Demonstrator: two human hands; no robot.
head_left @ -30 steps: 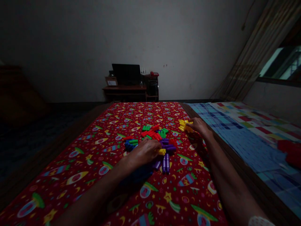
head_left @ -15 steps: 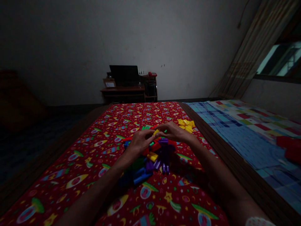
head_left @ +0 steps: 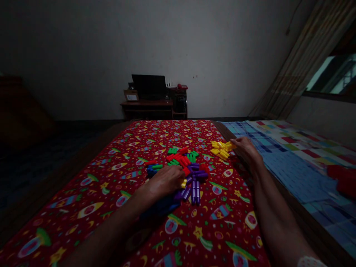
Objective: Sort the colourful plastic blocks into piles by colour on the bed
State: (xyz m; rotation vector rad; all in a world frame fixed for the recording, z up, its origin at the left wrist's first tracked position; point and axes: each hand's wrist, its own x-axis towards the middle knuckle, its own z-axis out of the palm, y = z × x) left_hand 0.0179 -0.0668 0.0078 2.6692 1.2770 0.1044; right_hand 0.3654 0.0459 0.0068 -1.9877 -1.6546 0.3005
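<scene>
My left hand point(head_left: 169, 180) reaches down over a mixed heap of plastic building blocks, its fingers curled onto a yellow block point(head_left: 184, 183) that shows partly beside the fingertips. Around it lie red blocks point(head_left: 182, 160), green blocks point(head_left: 172, 151), purple blocks point(head_left: 195, 192) and blue blocks point(head_left: 152, 170); the hand and forearm cover some of them. Off to the right, my right hand point(head_left: 245, 145) pinches a yellow block point(head_left: 232, 145) at the right side of a separate pile of yellow blocks point(head_left: 221, 149).
The blocks lie on a red patterned cloth point(head_left: 111, 204) with a dark brown border. To the right is bedding point(head_left: 278, 163) in blue checks and coloured squares, with a red cloth point(head_left: 343, 180). A desk point(head_left: 147, 105) with a monitor point(head_left: 148, 86) stands at the far wall.
My hands, together over the heap at a yellow block before, have parted. My right hand has moved right to the yellow pile with a yellow block; my left has lowered onto the heap.
</scene>
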